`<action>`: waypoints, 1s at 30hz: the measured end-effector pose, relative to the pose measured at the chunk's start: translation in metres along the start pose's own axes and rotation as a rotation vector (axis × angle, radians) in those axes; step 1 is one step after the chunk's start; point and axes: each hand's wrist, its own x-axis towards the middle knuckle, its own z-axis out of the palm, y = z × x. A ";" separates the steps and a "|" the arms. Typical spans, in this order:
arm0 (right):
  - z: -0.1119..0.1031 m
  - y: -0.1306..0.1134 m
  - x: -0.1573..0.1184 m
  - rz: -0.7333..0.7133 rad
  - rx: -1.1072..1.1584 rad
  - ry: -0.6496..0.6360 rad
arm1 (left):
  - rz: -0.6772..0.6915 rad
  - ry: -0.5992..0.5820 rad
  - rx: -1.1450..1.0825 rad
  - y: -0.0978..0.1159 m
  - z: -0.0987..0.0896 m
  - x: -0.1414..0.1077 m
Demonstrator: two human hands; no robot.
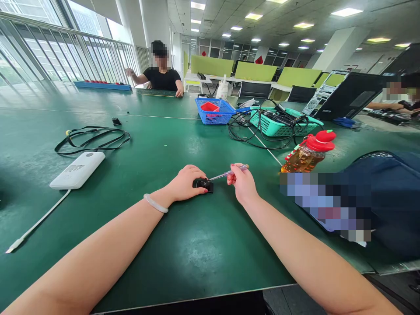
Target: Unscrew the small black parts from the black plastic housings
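Note:
A small black rectangular part [210, 189] rests on the green table [193, 245] in front of me. My left hand [187, 183] is closed on it from the left, thumb at the near side and fingers over the far side, hiding part of it. In my right hand [242, 181] is a screwdriver [225, 175] with a clear purplish handle, pinched between thumb and fingers. Its shaft slants down to the left, and the tip meets the top of the black part. What lies exactly under the tip is too small to tell.
Left lie a white power bank [78, 169] and a looped black cable [93, 139]. Ahead are a blue basket [215, 118] and a green basket [278, 127] of cables. A red-capped bottle [305, 153] and dark fabric [393, 201] lie right. A person [164, 78] sits opposite.

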 end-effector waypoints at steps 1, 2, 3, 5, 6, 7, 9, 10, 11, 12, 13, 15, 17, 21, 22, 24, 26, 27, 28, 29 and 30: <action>0.000 0.000 0.000 0.000 0.006 -0.008 | 0.007 -0.007 -0.004 0.000 0.000 0.000; 0.001 0.000 0.000 0.001 0.012 -0.017 | 0.015 -0.014 -0.009 0.001 0.000 0.000; 0.001 0.001 0.000 0.007 0.018 -0.029 | 0.025 -0.021 -0.014 0.001 0.000 0.000; 0.002 0.001 0.000 0.033 0.029 -0.057 | 0.046 -0.036 -0.024 0.001 0.000 -0.001; 0.002 0.001 -0.001 0.050 0.034 -0.071 | 0.058 -0.041 -0.028 0.001 0.000 -0.001; 0.002 0.001 -0.001 0.066 0.037 -0.081 | 0.069 -0.046 -0.032 0.001 0.000 -0.001; 0.002 0.001 0.000 0.084 0.046 -0.085 | 0.087 -0.050 -0.040 0.001 0.000 -0.001; 0.002 0.001 0.000 0.086 0.052 -0.082 | 0.092 -0.050 -0.044 0.002 0.000 -0.001; 0.001 0.002 0.000 0.086 0.058 -0.078 | 0.096 -0.049 -0.047 0.002 0.000 -0.001; 0.001 0.002 0.001 0.087 0.065 -0.074 | 0.097 -0.049 -0.048 0.002 -0.001 -0.001; 0.000 0.003 0.002 0.091 0.072 -0.073 | 0.097 -0.049 -0.049 0.002 -0.001 -0.001; 0.000 0.004 0.004 0.099 0.081 -0.076 | 0.094 -0.049 -0.049 0.003 -0.001 -0.001; -0.001 0.005 0.005 0.101 0.083 -0.078 | 0.090 -0.047 -0.049 0.002 0.000 -0.001; -0.001 0.005 0.005 0.104 0.101 -0.094 | 0.090 -0.044 -0.041 0.003 0.000 -0.001; -0.001 0.005 0.005 0.110 0.109 -0.100 | 0.092 -0.045 -0.036 0.003 0.000 -0.001; -0.001 0.005 0.005 0.119 0.121 -0.109 | 0.097 -0.047 -0.027 0.004 0.000 -0.001; -0.001 0.004 0.005 0.120 0.126 -0.106 | 0.099 -0.044 -0.018 0.004 -0.001 -0.001; -0.002 0.004 0.005 0.117 0.128 -0.103 | 0.099 -0.043 -0.013 0.005 -0.001 -0.001; -0.002 0.003 0.005 0.113 0.129 -0.096 | 0.098 -0.044 -0.008 0.005 -0.001 -0.001; -0.002 0.003 0.006 0.107 0.127 -0.088 | 0.097 -0.045 -0.005 0.005 -0.001 -0.001; -0.003 0.002 0.006 0.100 0.122 -0.080 | 0.095 -0.046 -0.004 0.005 -0.001 -0.001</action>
